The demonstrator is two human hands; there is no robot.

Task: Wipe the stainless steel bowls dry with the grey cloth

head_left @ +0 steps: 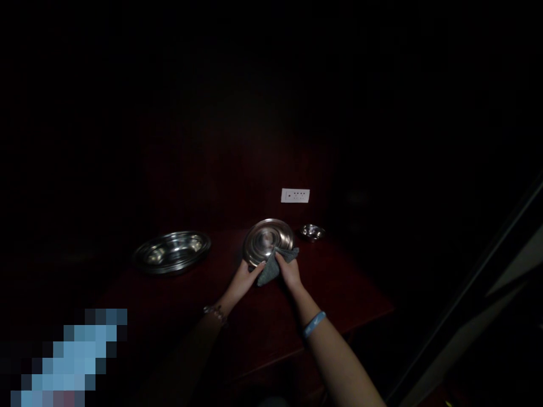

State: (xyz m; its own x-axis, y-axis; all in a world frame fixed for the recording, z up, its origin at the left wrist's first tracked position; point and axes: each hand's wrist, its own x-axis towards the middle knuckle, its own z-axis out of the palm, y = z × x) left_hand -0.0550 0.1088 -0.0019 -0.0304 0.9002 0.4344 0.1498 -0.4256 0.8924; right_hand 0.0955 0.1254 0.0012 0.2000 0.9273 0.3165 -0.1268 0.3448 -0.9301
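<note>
A round, shiny metal plate (268,238) is held up at a tilt over the dark red table. My left hand (246,278) grips its lower left rim, with the thumb along the near edge. A grey-green cloth (270,270) is pinched in my right hand (289,271) and lies against the plate's lower right rim. The fingers of both hands are partly hidden behind the plate and the cloth.
Left on the table (292,325) is a large metal dish (173,264), perhaps stacked. A small metal bowl (312,232) stands right of the plate. A white socket panel (295,195) is on the back wall. Pixelation covers the lower left; much is dark.
</note>
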